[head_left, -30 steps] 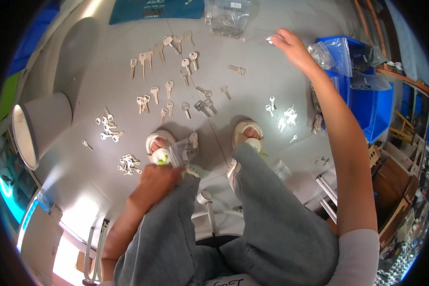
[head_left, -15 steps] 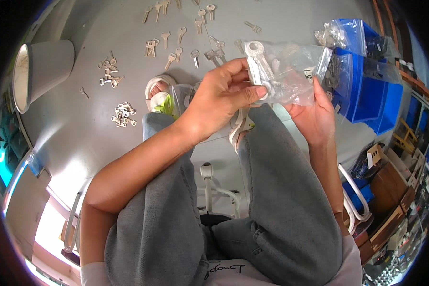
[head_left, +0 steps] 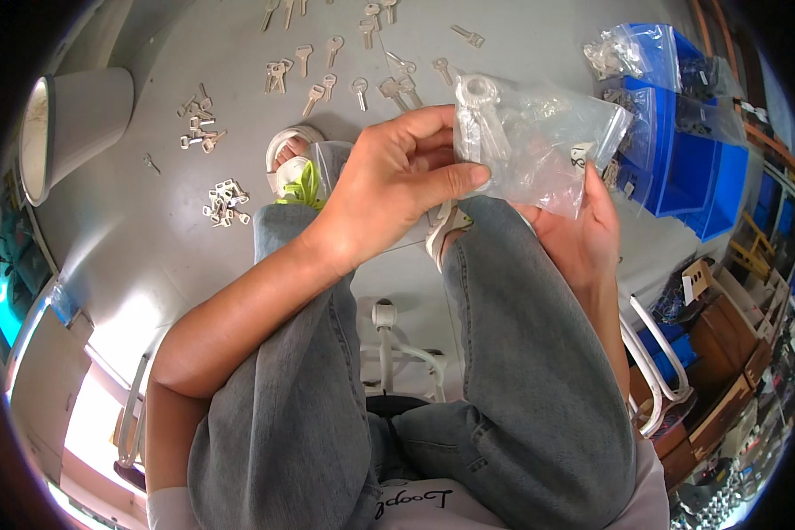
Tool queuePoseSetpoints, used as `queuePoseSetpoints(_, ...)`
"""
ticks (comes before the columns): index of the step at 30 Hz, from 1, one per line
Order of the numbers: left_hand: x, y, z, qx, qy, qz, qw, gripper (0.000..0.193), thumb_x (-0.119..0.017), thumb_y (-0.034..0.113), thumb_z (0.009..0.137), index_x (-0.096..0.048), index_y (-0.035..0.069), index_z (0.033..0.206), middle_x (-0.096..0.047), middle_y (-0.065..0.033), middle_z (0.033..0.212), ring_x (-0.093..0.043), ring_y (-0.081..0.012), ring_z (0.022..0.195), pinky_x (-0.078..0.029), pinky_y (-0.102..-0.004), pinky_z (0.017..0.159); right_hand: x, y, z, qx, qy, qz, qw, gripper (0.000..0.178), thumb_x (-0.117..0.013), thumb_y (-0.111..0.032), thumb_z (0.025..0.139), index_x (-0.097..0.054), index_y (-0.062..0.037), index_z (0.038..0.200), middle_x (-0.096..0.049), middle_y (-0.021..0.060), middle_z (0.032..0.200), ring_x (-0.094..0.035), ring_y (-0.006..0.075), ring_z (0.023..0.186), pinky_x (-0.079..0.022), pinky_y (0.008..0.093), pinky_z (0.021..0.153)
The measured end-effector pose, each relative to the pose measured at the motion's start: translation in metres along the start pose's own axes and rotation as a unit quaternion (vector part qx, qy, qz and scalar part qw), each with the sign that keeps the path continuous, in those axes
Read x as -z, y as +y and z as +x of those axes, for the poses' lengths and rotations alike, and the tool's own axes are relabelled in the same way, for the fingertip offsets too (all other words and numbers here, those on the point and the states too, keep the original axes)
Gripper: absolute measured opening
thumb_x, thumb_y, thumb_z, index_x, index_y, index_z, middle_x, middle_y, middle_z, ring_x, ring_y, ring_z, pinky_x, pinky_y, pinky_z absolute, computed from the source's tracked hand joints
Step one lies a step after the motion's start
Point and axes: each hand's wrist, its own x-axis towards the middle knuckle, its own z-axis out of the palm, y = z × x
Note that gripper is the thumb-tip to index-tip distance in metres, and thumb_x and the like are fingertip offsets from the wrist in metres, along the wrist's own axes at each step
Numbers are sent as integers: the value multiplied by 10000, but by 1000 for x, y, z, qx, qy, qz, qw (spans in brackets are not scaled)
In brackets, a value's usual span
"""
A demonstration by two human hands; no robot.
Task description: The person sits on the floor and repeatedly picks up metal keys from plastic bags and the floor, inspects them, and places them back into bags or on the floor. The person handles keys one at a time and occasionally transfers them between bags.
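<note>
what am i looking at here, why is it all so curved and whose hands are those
There is no robot here: these are a person's two bare hands. The view is from a wide fisheye camera worn on that person's head, looking down, so straight edges bend near the rim. The grey jeans are the wearer's own.

The left hand and right hand both hold a clear plastic bag. Something pale with a round head shows at its left end, too blurred to name surely.

On the grey floor lie many loose keys, some in small piles. Blue bins stand at right, a pale bucket at left.
</note>
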Motion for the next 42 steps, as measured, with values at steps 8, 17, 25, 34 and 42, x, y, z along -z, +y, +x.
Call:
queuePoseSetpoints(8, 8, -4, 0, 10, -6, 1, 1000, 456, -596, 41, 804, -428, -25, 1222, -552, -109, 1120, -532, -159, 1004, -426, -287, 882, 10, -2, -2, 73, 78, -151, 983, 420, -347, -265, 911, -394, 10, 1225, -496, 178, 1176, -516, 288, 1059, -416, 433, 909)
queuePoseSetpoints(17, 41, -61, 7, 260, 25, 5, 965, 501, -557, 210, 798, -400, 37, 1241, -499, -48, 1134, -440, -147, 1080, -310, -334, 954, 40, 26, 9, 71, 145, -469, 868, 213, -480, -114, 880, -549, 12, 1037, -607, 92, 941, -599, 157, 836, -479, 273, 747)
queuePoseSetpoints(25, 51, -104, 3, 374, 58, 13, 926, 664, -566, 242, 790, -255, 72, 1350, -368, -79, 1321, -357, -191, 1186, -254, -373, 983, 81, 55, 40, 28, 103, -651, 752, 194, -550, -159, 829, -547, 32, 797, -595, 121, 661, -545, 143, 591, -427, 280, 556)
queuePoseSetpoints(34, 51, -125, 4, 229, -75, 117, 963, 535, -538, 149, 830, -333, 11, 1304, -392, -128, 1306, -389, -230, 1185, -320, -318, 972, 97, 59, 41, 48, 107, -705, 700, 193, -576, -146, 791, -521, 29, 728, -562, 169, 630, -552, 261, 570, -418, 338, 541)
queuePoseSetpoints(42, 51, -116, 0, 213, -164, 236, 934, 507, -530, 82, 820, -360, 67, 1297, -406, -120, 1299, -446, -235, 1138, -365, -336, 952, 109, 38, 38, 95, 155, -762, 622, 164, -594, -153, 749, -533, -1, 738, -578, 157, 666, -573, 308, 614, -441, 378, 551)
